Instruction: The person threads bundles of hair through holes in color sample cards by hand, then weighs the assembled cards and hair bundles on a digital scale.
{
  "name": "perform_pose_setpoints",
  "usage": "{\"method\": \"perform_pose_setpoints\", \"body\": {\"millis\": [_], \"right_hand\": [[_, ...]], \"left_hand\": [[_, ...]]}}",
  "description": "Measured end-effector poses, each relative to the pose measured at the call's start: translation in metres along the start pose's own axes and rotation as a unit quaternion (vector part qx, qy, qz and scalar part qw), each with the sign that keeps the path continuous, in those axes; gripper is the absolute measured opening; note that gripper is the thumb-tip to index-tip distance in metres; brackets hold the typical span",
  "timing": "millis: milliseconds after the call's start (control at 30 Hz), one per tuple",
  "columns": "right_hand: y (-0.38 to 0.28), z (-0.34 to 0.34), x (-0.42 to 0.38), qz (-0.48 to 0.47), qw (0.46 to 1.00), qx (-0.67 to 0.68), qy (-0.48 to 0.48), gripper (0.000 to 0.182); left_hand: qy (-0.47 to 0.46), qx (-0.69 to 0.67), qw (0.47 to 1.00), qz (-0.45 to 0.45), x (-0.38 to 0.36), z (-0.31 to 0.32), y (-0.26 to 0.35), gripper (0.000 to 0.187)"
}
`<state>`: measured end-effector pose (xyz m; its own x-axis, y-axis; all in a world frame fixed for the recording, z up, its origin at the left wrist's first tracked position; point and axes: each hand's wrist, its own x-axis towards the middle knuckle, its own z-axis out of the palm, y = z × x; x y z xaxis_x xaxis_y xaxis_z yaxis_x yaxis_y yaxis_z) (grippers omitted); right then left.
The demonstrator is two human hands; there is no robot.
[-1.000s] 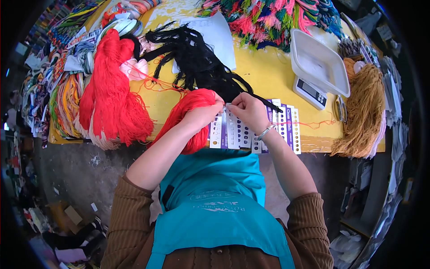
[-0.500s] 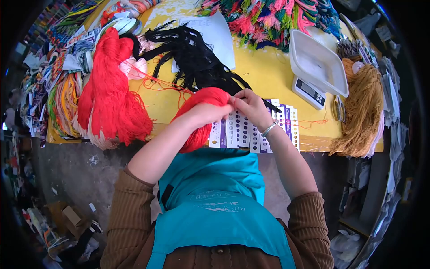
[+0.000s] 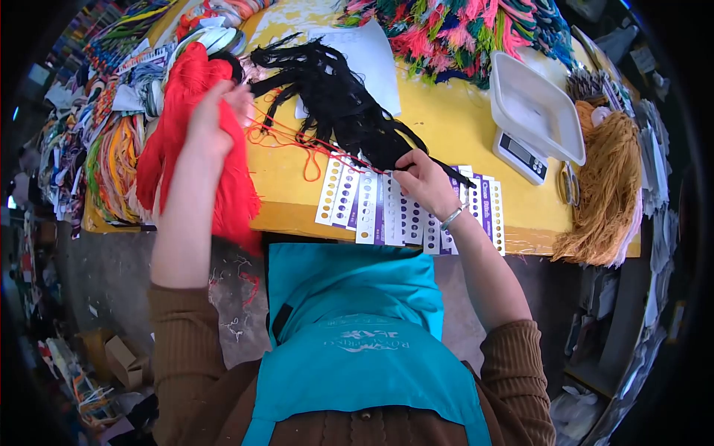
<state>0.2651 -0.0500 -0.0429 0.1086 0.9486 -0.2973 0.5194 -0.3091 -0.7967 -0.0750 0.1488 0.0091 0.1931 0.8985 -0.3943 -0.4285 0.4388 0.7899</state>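
My left hand (image 3: 217, 119) is over the large bundle of red thread (image 3: 236, 201) at the table's left, its fingers smeared by motion. My right hand (image 3: 425, 184) is closed in a pinch on the end of a thin red thread (image 3: 331, 149), which runs loosely left toward the bundle. Under and beside this hand lie fanned-out shade cards (image 3: 368, 212) with rows of coloured dots and purple strips. A tangled heap of black thread (image 3: 335, 97) lies just beyond, one black strand passing behind my right fingers.
At the right stand a white tray (image 3: 532, 100) and a digital scale (image 3: 520, 157), with scissors (image 3: 569, 182) alongside. Brown thread (image 3: 606, 193) hangs over the front edge. Multicoloured thread (image 3: 461, 33) is heaped at the back, more skeins (image 3: 111, 163) at the far left.
My left hand has swung left from the middle with the red skein, which now lies along the left bundle. More shade cards are uncovered. My right hand stays nearly in place, still pinching.
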Motion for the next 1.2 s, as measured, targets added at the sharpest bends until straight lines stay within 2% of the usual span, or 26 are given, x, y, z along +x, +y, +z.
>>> {"method": "perform_pose_setpoints", "body": {"millis": [33,100,167,233,267,367,400,500,533,600,667,733,867,933,967,1033,1067,1100,1133,1167,1200], "right_hand": [[-0.001,0.0,-0.001,-0.004,1.0,-0.006,0.003,0.031],[0.003,0.003,0.0,-0.02,1.0,0.018,0.009,0.026],[0.002,0.006,-0.002,-0.036,0.998,0.04,0.015,0.022],[-0.009,0.019,-0.01,-0.122,0.975,0.18,0.039,0.011],[-0.019,0.023,-0.015,-0.16,0.964,0.206,0.051,0.009],[-0.055,0.031,-0.03,-0.154,0.925,0.346,0.018,0.01],[-0.065,0.03,-0.035,-0.155,0.925,0.347,0.019,0.01],[-0.084,0.032,-0.044,-0.048,0.894,0.442,-0.052,0.01],[-0.083,0.034,-0.044,-0.049,0.894,0.441,-0.052,0.01],[-0.078,0.039,-0.043,-0.001,0.854,0.511,-0.094,0.008],[-0.079,0.04,-0.044,0.014,0.843,0.53,-0.088,0.005],[-0.079,0.037,-0.047,0.036,0.797,0.598,-0.08,0.002],[-0.075,0.033,-0.047,0.003,0.812,0.58,-0.063,0.004],[-0.076,0.027,-0.051,-0.029,0.816,0.577,0.01,0.006],[-0.072,0.018,-0.052,-0.041,0.825,0.562,0.038,0.006],[-0.047,-0.01,-0.047,-0.115,0.756,0.643,0.048,0.01],[-0.035,-0.036,-0.049,-0.182,0.726,0.663,0.0,0.014],[-0.022,-0.069,-0.053,-0.181,0.719,0.67,0.036,0.015],[0.0,-0.108,-0.057,-0.253,0.723,0.642,0.038,0.015],[0.026,-0.155,-0.073,-0.252,0.736,0.619,0.107,0.012],[0.04,-0.202,-0.095,-0.232,0.744,0.577,0.244,0.007]], "left_hand": [[0.038,-0.026,0.997,0.058,-0.022,0.034,-0.024,0.033],[-0.094,-0.066,0.993,-0.009,-0.044,0.05,-0.055,0.04],[-0.127,-0.04,0.99,-0.042,-0.08,0.084,-0.068,0.05],[-0.196,-0.069,0.976,-0.069,-0.093,0.092,-0.082,0.049],[-0.209,-0.068,0.973,-0.075,-0.098,0.097,-0.087,0.049],[-0.238,-0.036,0.967,-0.084,-0.115,0.108,-0.1,0.049],[-0.241,-0.025,0.966,-0.09,-0.121,0.111,-0.102,0.049],[-0.302,-0.001,0.949,-0.089,-0.124,0.109,-0.11,0.051],[-0.308,0.011,0.948,-0.085,-0.127,0.109,-0.11,0.052],[-0.321,0.016,0.943,-0.084,-0.129,0.106,-0.111,0.051],[-0.333,0.019,0.939,-0.084,-0.13,0.104,-0.111,0.051],[-0.338,0.025,0.937,-0.087,-0.132,0.103,-0.108,0.051],[-0.345,0.039,0.934,-0.089,-0.131,0.101,-0.109,0.051],[-0.283,0.041,0.955,-0.078,-0.132,0.103,-0.109,0.05],[-0.288,0.026,0.953,-0.089,-0.128,0.1,-0.107,0.049],[-0.322,-0.04,0.941,-0.102,-0.115,0.082,-0.092,0.045],[-0.281,-0.044,0.955,-0.084,-0.111,0.067,-0.076,0.044],[-0.228,-0.072,0.97,-0.052,-0.107,0.052,-0.056,0.041],[-0.198,-0.118,0.973,-0.01,-0.103,0.04,-0.035,0.04],[-0.236,-0.144,0.96,0.048,-0.101,0.021,-0.013,0.039],[-0.252,-0.185,0.948,0.061,-0.101,0.003,0.011,0.038]]}}
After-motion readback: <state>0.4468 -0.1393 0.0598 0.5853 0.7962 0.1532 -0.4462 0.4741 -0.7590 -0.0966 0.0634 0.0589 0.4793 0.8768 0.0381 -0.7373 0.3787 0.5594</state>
